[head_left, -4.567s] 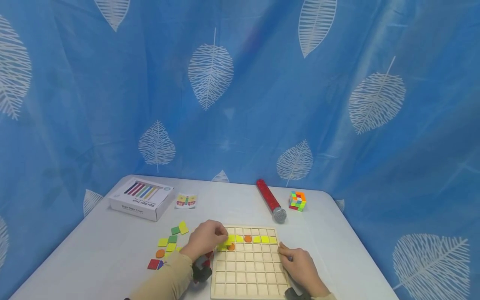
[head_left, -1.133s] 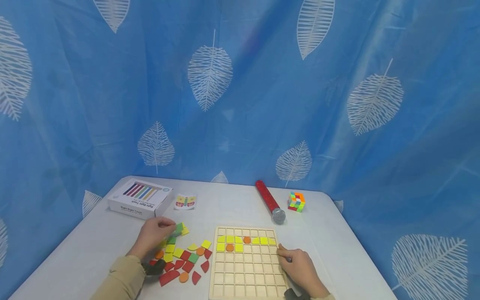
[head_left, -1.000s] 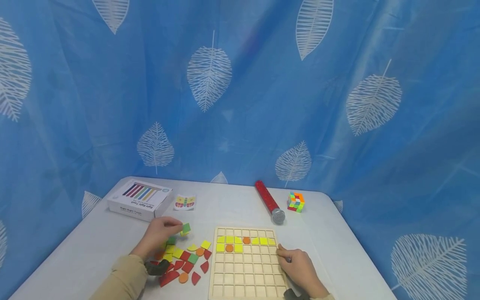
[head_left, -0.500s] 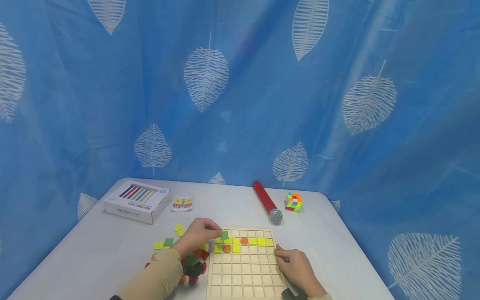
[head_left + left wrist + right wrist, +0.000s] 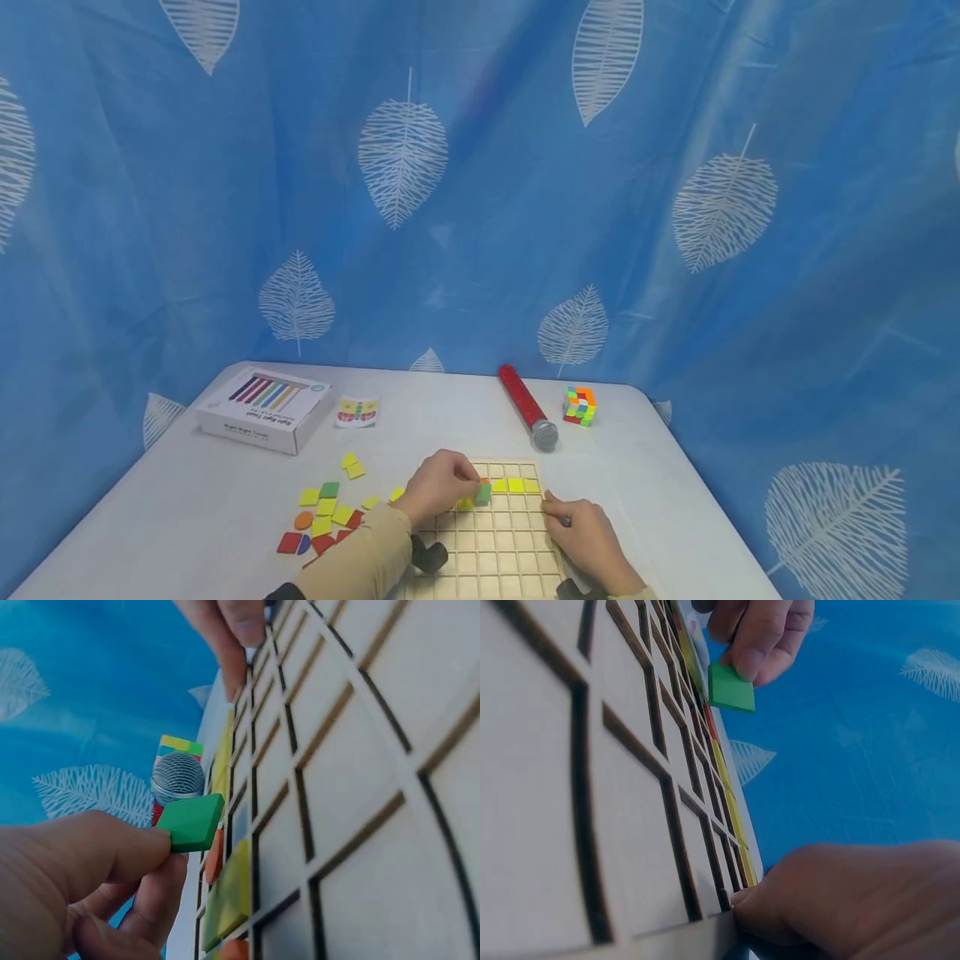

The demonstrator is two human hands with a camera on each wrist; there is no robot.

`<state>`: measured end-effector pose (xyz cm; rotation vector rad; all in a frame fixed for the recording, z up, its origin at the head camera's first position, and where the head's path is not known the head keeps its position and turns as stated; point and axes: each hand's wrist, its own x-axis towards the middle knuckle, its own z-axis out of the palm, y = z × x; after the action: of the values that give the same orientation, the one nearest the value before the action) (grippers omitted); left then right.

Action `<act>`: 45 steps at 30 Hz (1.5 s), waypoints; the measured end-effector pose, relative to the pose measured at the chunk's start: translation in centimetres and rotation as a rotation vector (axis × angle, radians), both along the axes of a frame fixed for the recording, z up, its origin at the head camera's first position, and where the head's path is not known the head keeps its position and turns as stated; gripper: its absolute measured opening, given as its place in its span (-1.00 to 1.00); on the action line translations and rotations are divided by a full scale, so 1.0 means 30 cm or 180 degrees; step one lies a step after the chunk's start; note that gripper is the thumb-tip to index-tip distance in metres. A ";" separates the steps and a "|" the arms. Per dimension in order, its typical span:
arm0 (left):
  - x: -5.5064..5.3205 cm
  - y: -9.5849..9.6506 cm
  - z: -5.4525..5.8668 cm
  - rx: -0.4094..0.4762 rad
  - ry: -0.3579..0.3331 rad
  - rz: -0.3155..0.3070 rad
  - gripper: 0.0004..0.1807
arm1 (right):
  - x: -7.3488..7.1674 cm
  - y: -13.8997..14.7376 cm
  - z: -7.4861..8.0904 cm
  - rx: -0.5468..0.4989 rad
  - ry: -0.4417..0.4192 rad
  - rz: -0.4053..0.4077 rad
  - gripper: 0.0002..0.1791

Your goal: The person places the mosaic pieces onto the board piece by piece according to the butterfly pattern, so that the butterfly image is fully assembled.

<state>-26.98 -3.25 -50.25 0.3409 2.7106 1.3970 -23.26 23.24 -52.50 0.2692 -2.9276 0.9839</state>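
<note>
My left hand (image 5: 441, 483) pinches a green square tile (image 5: 483, 494) between thumb and fingers. That tile (image 5: 191, 825) is held a little above the wooden grid board (image 5: 486, 542), close by the row of yellow tiles (image 5: 516, 485). In the left wrist view, yellow and orange tiles (image 5: 214, 856) sit in cells just beyond it. My right hand (image 5: 588, 537) grips the board's right edge, its thumb (image 5: 754, 904) at the rim in the right wrist view. The left hand and sleeve hide the board's left part and some loose tiles.
Loose yellow, red, green and orange tiles (image 5: 326, 506) lie left of the board. Behind them stand a white box (image 5: 262, 408) and a small card with a butterfly pattern (image 5: 357, 412). A red microphone (image 5: 523, 398) and a puzzle cube (image 5: 580, 405) lie beyond the board.
My left hand placed yellow tiles, then picked the green tile from the loose pile and carried it right, over the board. My right hand stayed at the board's edge.
</note>
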 end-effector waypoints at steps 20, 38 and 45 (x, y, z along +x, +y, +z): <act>0.005 0.023 -0.014 -0.0678 0.0235 -0.0006 -0.92 | 0.003 0.006 0.000 0.0009 -0.0056 -0.0046 -0.73; 0.012 -0.224 0.050 -0.0939 0.0174 0.0843 -0.88 | -0.004 -0.001 0.010 0.0033 -0.0049 -0.0052 -0.73; 0.028 -0.471 0.032 -0.1296 0.0065 0.1189 -0.81 | -0.007 0.000 0.006 0.0049 -0.0060 -0.0086 -0.74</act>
<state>-26.15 -17.37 -49.28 -0.1888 3.0908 0.8546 -23.47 23.23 -52.31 0.2216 -2.9487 0.9661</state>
